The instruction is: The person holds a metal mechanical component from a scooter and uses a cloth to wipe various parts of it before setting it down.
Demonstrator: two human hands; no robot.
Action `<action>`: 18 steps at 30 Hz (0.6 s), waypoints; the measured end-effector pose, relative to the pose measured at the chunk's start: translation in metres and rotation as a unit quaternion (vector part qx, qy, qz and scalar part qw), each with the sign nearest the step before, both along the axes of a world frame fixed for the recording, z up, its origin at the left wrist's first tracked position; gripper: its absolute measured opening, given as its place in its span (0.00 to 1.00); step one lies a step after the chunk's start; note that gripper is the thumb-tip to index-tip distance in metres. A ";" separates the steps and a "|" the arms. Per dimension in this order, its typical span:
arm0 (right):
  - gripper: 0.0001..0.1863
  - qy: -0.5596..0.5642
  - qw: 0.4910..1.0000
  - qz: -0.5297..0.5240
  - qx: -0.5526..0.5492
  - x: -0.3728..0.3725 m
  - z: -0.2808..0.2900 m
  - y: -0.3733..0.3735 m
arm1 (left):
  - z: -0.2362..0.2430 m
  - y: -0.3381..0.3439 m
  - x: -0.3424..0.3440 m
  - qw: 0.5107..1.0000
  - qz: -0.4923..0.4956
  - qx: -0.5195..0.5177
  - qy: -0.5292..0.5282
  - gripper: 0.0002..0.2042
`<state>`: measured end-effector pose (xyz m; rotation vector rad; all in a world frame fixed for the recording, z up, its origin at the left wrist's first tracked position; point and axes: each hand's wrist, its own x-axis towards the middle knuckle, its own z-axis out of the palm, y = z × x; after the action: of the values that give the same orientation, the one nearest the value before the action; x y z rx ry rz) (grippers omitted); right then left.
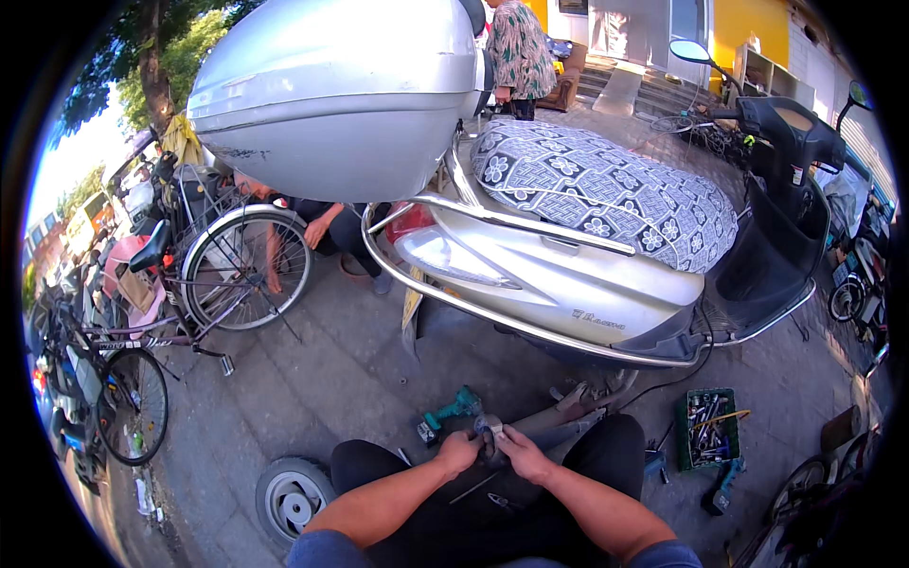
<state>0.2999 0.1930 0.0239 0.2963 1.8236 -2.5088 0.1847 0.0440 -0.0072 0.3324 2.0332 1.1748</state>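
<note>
My left hand [458, 452] and my right hand [523, 452] meet between my knees. Their fingers are closed from both sides around a small grey metal part [488, 424] with a rounded top and a darker lower end. Its exact kind is too small to make out. Just beyond my left hand a teal cordless drill [459, 405] lies on the ground. Below the hands are pliers [500, 499] and a thin rod [471, 489]. The silver scooter [587, 293] stands ahead of me, its seat under a patterned cover.
A small wheel with a tyre [295, 500] lies beside my left knee. To the right are a green crate [710, 462] of tools and another teal power tool [723, 487]. A person crouches by a bicycle [248, 265] at left; another person [519, 57] stands behind the scooter.
</note>
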 end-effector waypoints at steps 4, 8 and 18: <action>0.16 -0.009 1.000 0.025 -0.005 0.004 -0.001 -0.001 | -0.011 -0.005 0.006 0.999 0.009 0.001 0.048 0.19; 0.16 -0.068 0.996 -0.045 0.027 0.008 0.011 0.002 | 0.002 0.002 0.018 0.998 0.048 0.033 -0.022 0.18; 0.18 -0.082 0.996 0.015 -0.021 0.006 0.029 0.003 | 0.017 0.001 0.013 0.994 0.054 0.071 -0.059 0.22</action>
<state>0.3062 0.1958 0.0531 0.4541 1.6993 -2.4195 0.1980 0.0452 0.0101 0.2199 1.8903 1.3766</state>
